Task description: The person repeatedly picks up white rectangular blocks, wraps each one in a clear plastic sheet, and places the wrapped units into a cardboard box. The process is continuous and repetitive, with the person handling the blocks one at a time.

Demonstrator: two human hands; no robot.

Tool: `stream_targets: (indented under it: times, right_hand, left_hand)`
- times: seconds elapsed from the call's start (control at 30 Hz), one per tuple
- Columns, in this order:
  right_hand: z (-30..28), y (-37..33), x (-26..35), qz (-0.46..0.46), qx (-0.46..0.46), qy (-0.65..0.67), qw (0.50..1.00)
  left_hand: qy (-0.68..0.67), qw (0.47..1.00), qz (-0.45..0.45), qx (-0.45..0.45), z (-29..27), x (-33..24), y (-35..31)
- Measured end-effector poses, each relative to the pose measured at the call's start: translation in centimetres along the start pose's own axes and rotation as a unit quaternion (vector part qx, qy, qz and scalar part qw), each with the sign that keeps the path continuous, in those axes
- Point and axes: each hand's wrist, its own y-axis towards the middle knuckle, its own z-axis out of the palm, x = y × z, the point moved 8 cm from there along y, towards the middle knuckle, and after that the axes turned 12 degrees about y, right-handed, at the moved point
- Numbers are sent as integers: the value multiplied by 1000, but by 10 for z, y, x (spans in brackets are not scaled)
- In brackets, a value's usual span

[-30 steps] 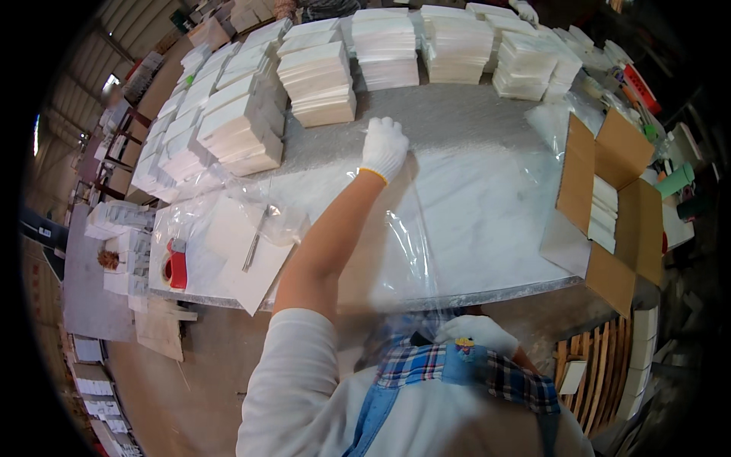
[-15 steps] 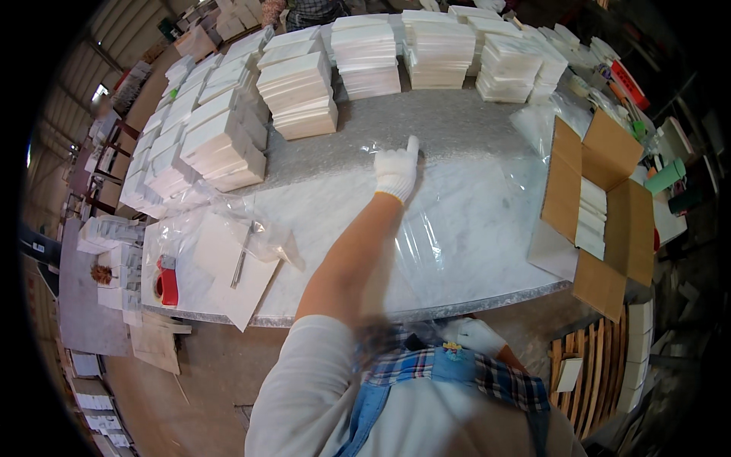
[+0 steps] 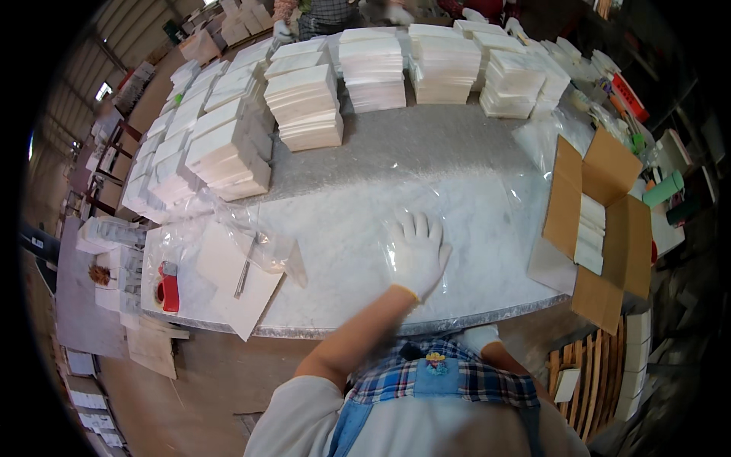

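Marble worktop point(image 3: 358, 152) carries white stacks point(image 3: 304, 107) along its far and left edges; an open carton point(image 3: 601, 221) sits at its right edge. Clear film point(image 3: 457, 206) lies flat near the front edge, under the gloved left hand point(image 3: 417, 255), fingers spread wide. Right hand point(image 3: 478, 337) hangs below the front edge, grip hidden

clear plastic sheet point(image 3: 457, 221) | transparent, glossy, slightly wrinkled | lying flat on marble tabletop near front edge

Open brown carton point(image 3: 601, 221) stood at table's right edge holding white stacks; clear plastic bag point(image 3: 426, 221) lay flat mid-table.
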Motion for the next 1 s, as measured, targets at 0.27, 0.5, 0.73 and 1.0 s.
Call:
stream_targets:
  times: [0.27, 0.5, 0.73, 1.0]
  right_hand:
    - [-202, -81, 113, -172, 4, 139, 975]
    - [-222, 70, 193, -395, -116, 99, 906]
    - [-338, 173, 130, -41, -398, 23, 916]
    - [-252, 80, 147, -278, -380, 6, 882]
  left_hand:
    - [-57, 991, 59, 106, -16, -25, -46]
    - [-41, 984, 131, 114, -12, -35, -75]
    - [-51, 982, 132, 123, -25, -35, -67]
    - [-100, 981, 139, 94, -25, -35, -72]
